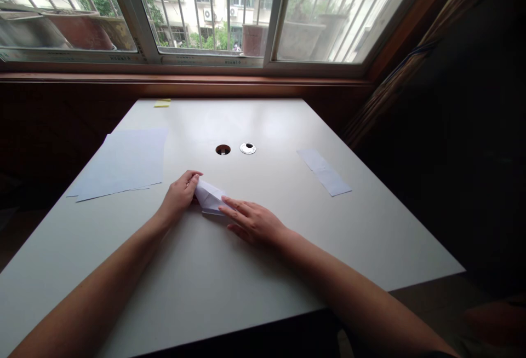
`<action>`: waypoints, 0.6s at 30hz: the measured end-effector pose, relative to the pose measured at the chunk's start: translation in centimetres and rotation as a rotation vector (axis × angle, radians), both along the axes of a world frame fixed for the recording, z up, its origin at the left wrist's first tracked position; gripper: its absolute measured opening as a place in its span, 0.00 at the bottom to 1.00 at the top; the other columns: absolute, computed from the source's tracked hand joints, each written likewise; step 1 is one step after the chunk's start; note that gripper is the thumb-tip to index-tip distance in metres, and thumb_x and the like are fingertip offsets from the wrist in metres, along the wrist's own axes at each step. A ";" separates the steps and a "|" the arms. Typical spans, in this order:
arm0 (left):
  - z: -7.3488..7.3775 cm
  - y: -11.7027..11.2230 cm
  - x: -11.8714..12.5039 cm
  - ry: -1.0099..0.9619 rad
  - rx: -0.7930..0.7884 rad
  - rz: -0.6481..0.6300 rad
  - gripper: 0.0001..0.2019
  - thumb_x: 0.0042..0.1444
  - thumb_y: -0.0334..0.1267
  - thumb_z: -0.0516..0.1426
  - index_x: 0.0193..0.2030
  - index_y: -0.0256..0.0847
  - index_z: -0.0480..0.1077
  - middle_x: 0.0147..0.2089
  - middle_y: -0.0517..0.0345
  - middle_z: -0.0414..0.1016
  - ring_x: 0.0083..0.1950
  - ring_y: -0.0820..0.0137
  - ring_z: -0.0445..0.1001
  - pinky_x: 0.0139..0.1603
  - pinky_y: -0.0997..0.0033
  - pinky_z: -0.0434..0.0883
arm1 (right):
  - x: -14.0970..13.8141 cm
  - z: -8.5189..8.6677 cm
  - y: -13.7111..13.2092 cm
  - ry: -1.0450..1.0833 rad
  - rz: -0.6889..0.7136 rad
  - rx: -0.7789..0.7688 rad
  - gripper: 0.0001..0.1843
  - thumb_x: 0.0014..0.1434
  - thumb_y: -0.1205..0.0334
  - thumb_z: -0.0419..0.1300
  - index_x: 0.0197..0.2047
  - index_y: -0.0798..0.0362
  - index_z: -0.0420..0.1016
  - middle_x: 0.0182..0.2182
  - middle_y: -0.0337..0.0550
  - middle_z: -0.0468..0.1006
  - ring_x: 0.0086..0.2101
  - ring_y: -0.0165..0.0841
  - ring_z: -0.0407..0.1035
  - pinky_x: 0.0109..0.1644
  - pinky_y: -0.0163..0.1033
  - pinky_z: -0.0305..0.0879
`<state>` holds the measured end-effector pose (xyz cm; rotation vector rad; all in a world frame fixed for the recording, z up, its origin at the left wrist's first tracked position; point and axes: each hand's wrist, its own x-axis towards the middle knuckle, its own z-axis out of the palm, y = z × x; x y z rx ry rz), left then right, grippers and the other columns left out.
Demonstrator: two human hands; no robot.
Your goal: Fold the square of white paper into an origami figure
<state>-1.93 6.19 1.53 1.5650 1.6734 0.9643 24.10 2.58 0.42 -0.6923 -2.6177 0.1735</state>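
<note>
A small folded piece of white paper [210,196] lies between my hands near the middle of the white table. My left hand [181,194] pinches its upper left corner between thumb and fingers. On its right end rest the fingertips of my right hand [253,220], stretched out and slightly apart, with the thumb low beside the paper. Creases and a raised flap show on the folded paper; part of its right side is hidden under my right fingers.
Loose white sheets [127,161] lie on the table's left side. A creased paper strip [324,173] is at the right. Yellow sticky notes [162,103] sit at the far left edge. A round hole [223,150] and a round cover [247,148] lie beyond my hands, before a barred window.
</note>
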 end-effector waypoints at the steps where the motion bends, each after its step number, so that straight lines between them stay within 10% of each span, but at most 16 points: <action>1: 0.1 0.0 0.0 -0.010 -0.004 -0.007 0.21 0.62 0.55 0.50 0.52 0.45 0.71 0.33 0.59 0.68 0.31 0.68 0.70 0.28 0.72 0.72 | 0.0 -0.1 0.0 0.020 -0.007 -0.005 0.24 0.70 0.57 0.52 0.66 0.52 0.64 0.65 0.53 0.64 0.57 0.41 0.69 0.58 0.47 0.70; 9: 0.3 -0.1 -0.8 0.236 0.062 -0.025 0.24 0.59 0.58 0.54 0.55 0.46 0.70 0.34 0.60 0.73 0.35 0.66 0.72 0.42 0.68 0.70 | 0.0 -0.3 -0.2 0.074 -0.086 -0.040 0.20 0.70 0.56 0.52 0.62 0.45 0.70 0.63 0.50 0.69 0.53 0.38 0.73 0.56 0.45 0.72; 18: -0.2 -0.2 -0.6 0.118 0.130 -0.079 0.29 0.60 0.57 0.55 0.64 0.46 0.63 0.28 0.65 0.63 0.28 0.70 0.66 0.33 0.74 0.66 | -0.1 -0.5 0.4 0.157 -0.005 -0.143 0.18 0.68 0.61 0.53 0.59 0.47 0.73 0.60 0.47 0.71 0.46 0.35 0.71 0.55 0.45 0.70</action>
